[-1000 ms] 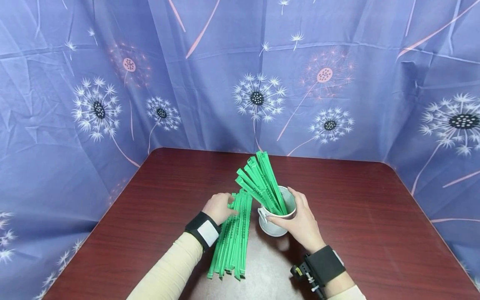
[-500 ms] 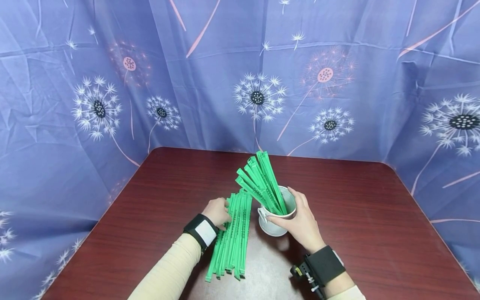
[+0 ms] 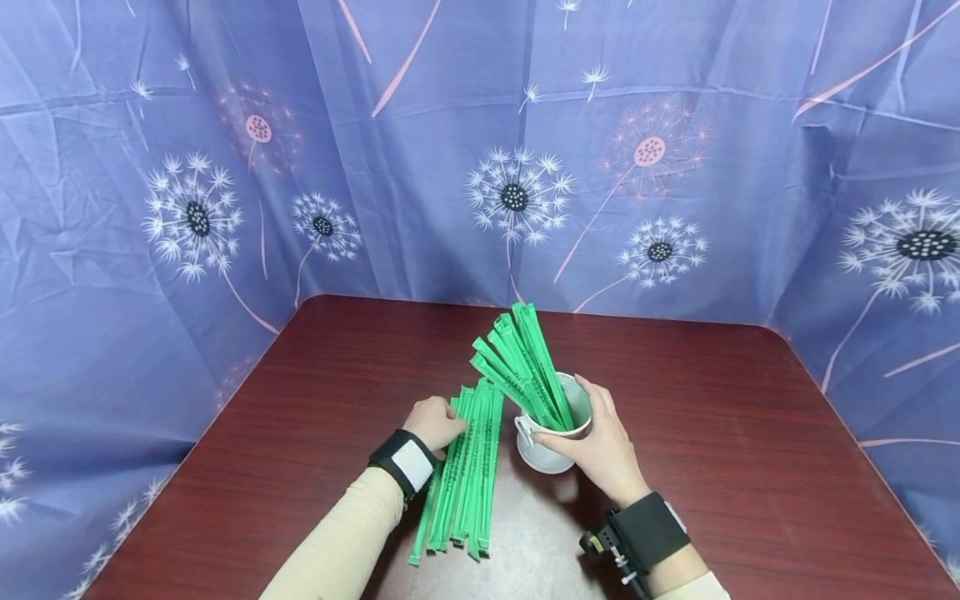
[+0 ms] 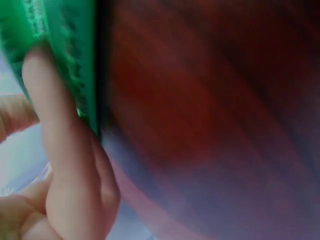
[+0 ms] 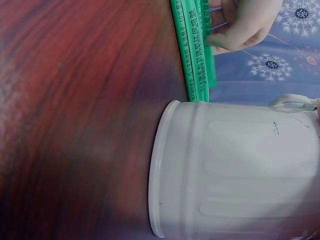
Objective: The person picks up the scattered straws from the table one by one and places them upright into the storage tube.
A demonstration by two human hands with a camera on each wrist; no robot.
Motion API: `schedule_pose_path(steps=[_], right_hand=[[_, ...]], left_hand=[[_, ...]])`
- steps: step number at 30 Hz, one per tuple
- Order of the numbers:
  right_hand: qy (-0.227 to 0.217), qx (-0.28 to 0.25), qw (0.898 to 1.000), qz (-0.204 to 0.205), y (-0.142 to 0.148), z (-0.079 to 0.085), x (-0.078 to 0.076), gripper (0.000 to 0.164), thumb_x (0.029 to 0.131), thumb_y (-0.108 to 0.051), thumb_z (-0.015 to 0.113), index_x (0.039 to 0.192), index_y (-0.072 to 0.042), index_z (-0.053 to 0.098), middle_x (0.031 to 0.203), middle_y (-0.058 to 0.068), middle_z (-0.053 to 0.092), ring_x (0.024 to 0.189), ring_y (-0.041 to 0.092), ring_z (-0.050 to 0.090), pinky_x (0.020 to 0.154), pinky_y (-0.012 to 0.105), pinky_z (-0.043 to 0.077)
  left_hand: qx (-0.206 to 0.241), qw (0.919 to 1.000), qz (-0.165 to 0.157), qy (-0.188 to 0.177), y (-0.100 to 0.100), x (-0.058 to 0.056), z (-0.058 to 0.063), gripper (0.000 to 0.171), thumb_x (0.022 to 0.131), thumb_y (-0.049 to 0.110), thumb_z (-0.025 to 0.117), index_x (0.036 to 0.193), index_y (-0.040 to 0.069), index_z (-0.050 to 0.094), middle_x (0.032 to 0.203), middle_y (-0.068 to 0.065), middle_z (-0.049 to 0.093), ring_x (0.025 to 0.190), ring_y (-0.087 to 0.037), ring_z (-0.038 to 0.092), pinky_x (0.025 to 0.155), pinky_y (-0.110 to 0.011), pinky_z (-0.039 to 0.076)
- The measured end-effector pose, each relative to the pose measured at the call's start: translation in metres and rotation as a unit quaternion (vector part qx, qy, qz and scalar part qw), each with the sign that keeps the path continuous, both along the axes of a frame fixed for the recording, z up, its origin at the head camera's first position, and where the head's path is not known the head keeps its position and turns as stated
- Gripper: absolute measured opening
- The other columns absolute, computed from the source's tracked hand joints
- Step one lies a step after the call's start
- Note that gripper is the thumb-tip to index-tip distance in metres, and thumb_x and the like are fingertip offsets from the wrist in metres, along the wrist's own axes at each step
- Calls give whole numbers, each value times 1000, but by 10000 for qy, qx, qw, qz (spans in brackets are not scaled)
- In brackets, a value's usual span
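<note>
Several long green paper-wrapped straws (image 3: 472, 500) with dark print lie in a bundle on the table. At the bundle's left side my left hand (image 3: 433, 423) pinches a green straw (image 4: 75, 45) between its fingers and thumb. To the right stands a small white metal bucket (image 3: 546, 458), upright, with more wrapped straws (image 3: 528, 367) leaning out over its left side. My right hand (image 3: 607, 450) grips the bucket at the rim, thumb in front and fingers behind. In the right wrist view the bucket's ribbed wall (image 5: 250, 165) and handle lug are near.
Beneath everything is a dark red wood-grain table (image 3: 712, 400) with rounded far corners. A blue curtain (image 3: 420, 192) with dandelion prints hangs behind it and along both sides. Both wrists wear black straps (image 3: 648, 537).
My left hand has moved a little down and left across the straw bundle. The leftmost straw's near end has shifted slightly left. My right hand and the bucket have stayed in place.
</note>
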State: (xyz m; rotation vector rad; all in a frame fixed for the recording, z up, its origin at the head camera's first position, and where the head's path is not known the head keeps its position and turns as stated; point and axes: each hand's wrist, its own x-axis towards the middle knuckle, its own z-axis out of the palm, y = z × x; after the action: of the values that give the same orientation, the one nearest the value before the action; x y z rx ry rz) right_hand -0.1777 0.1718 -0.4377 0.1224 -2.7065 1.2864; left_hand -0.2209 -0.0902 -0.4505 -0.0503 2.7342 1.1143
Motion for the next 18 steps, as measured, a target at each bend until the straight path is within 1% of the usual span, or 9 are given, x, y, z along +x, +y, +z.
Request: schedule_pose_path(steps=[1, 3, 4, 5, 6, 8, 11, 15, 18], right_hand=[[-6, -6, 10000, 9, 0, 0, 0, 106, 67, -58, 85, 152, -21, 34, 145, 0, 42, 125, 26, 51, 92, 54, 48], [-3, -15, 10000, 11, 0, 0, 0, 105, 67, -57, 85, 152, -20, 34, 145, 0, 43, 124, 25, 51, 92, 54, 48], [-7, -24, 10000, 8, 0, 0, 0, 105, 67, -57, 86, 152, -20, 34, 145, 0, 43, 124, 25, 51, 92, 54, 48], [-7, -23, 10000, 5, 0, 0, 0, 105, 67, -57, 86, 151, -21, 34, 144, 0, 43, 124, 25, 51, 92, 54, 48], [-8, -29, 10000, 4, 0, 0, 0, 105, 68, -56, 86, 151, -20, 34, 144, 0, 43, 124, 25, 51, 91, 54, 48], [-13, -31, 10000, 1, 0, 0, 0, 105, 68, -56, 86, 152, -20, 34, 144, 0, 43, 123, 25, 51, 91, 53, 48], [-36, -14, 10000, 9, 1, 0, 0, 105, 68, -57, 85, 152, -20, 34, 145, 0, 42, 124, 25, 51, 91, 53, 48], [-40, 0, 10000, 14, 1, 0, 0, 105, 68, -57, 85, 152, -20, 34, 146, 0, 41, 124, 25, 51, 90, 54, 48], [-50, -12, 10000, 18, 1, -1, 0, 105, 68, -57, 85, 152, -21, 33, 146, 0, 41, 124, 25, 51, 90, 53, 48]], left_hand=[[179, 9998, 89, 17, -1, 0, 0, 30, 87, 13, 63, 60, 14, 49, 69, 0, 58, 42, -16, 61, 43, -28, 53], [592, 9978, 299, 5, -4, -1, 3, 13, 88, 14, 61, 77, 7, 64, 83, -8, 67, 50, -15, 63, 46, -30, 56], [795, 9960, 400, 31, -5, -1, 5, 11, 89, 14, 61, 88, 5, 67, 85, -11, 68, 52, -15, 63, 48, -30, 57], [991, 9939, 486, 63, -6, -2, 9, 16, 89, 15, 61, 96, 2, 68, 84, -13, 69, 54, -15, 64, 49, -31, 58], [1198, 9911, 566, 94, -6, -2, 13, 20, 90, 15, 61, 101, 1, 68, 82, -15, 69, 56, -16, 64, 50, -31, 58], [1616, 9839, 739, 179, -7, -3, 22, 23, 91, 17, 64, 105, 0, 69, 80, -17, 69, 57, -15, 64, 52, -31, 59], [2322, 9672, 981, 320, -7, -2, 38, 24, 91, 19, 69, 106, -1, 68, 81, -17, 71, 57, -12, 64, 53, -31, 59], [3308, 9351, 1177, 479, -8, -2, 54, 24, 92, 18, 71, 106, -1, 66, 75, -9, 71, 56, -9, 64, 56, -32, 60], [3850, 9125, 1204, 681, -9, -2, 64, 23, 92, 16, 70, 106, -1, 63, 71, -4, 71, 58, -10, 67, 57, -32, 60]])
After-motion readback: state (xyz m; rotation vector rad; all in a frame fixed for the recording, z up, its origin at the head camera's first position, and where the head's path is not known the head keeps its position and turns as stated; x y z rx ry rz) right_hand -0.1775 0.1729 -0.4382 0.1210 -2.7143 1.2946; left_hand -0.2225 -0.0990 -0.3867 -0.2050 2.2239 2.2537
